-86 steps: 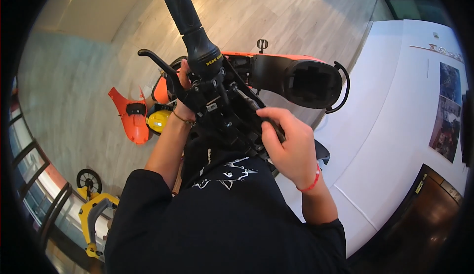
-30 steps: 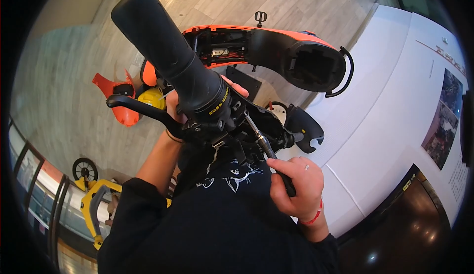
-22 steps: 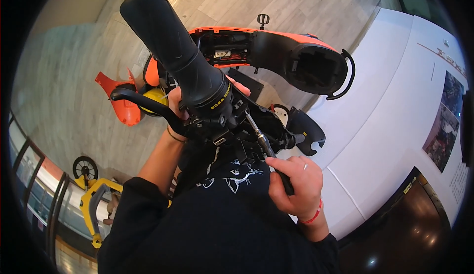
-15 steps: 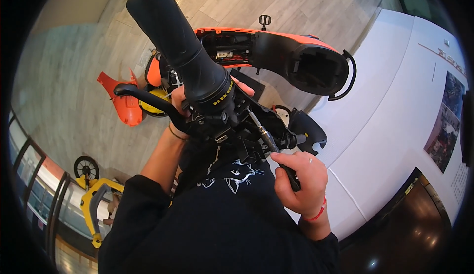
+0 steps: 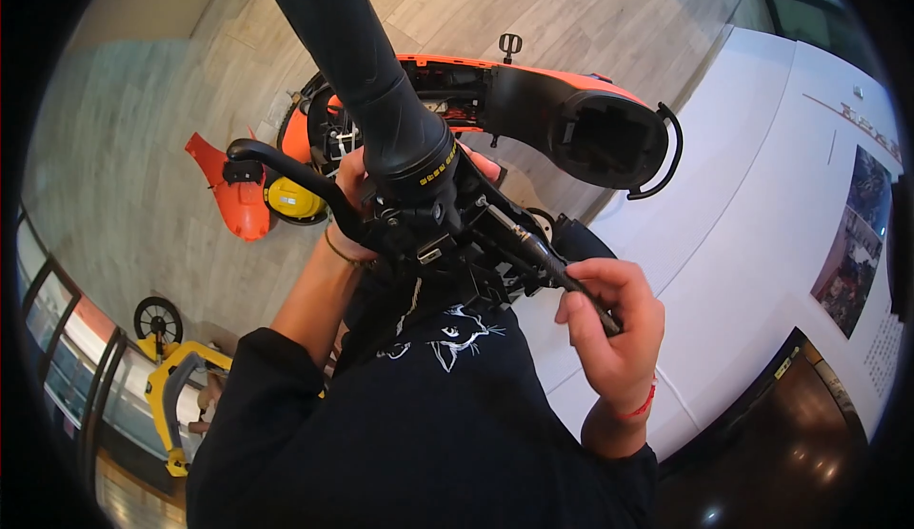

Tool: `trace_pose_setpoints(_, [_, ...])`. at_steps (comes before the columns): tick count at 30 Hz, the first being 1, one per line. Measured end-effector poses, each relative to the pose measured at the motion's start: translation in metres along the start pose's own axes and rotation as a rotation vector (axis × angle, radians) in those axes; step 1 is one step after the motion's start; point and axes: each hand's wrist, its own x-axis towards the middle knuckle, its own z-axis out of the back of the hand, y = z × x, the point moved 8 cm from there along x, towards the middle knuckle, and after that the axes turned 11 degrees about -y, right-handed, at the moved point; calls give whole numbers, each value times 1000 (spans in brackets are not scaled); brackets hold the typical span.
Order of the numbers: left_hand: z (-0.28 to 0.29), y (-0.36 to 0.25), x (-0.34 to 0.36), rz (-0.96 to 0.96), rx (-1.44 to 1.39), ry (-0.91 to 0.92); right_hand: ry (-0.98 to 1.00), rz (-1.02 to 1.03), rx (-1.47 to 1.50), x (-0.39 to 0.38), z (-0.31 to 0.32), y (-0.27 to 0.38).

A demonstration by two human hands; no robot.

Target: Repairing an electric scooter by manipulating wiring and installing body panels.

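Observation:
A black handlebar assembly (image 5: 433,210) is held up in front of my chest, its thick rubber grip (image 5: 357,43) pointing to the upper left. A curved black brake lever (image 5: 286,181) sticks out to its left. My left hand (image 5: 352,200) is wrapped round the assembly from beneath, so most of its fingers are hidden; some fingertips show beyond the grip. In my right hand (image 5: 619,324), a screwdriver (image 5: 547,260) with a metal shaft and dark handle is held between thumb and fingers. Its tip meets the assembly just right of the grip's collar.
On the wooden floor ahead lies an orange and black scooter body (image 5: 533,91) with wiring exposed. A loose orange panel (image 5: 243,210) and a yellow round part (image 5: 293,199) lie left. A yellow frame (image 5: 176,386) stands lower left; a white wall (image 5: 714,224) rises right.
My right hand has shifted right and slightly up, its fingers looser and the screwdriver's handle swung with it. The handlebar assembly has moved a little right in view.

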Motion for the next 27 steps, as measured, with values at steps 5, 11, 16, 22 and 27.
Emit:
trace_pose_setpoints(5, [-2,2,5,24,-38,108,-35,-37,21,6,3,2])
trace_pose_setpoints(11, [-5,2,4,8,-136,204,-84,183,-103,13,4,21])
trace_pose_setpoints(16, [-9,-7,8,-58,-2,261,-53,356,-116,10,0,31])
trace_pose_setpoints(22, [-21,-21,14,-123,124,362,-56,515,-215,2,0,39])
trace_pose_setpoints(27, [-24,-22,10,-101,42,246,-72,534,-155,0,2,39])
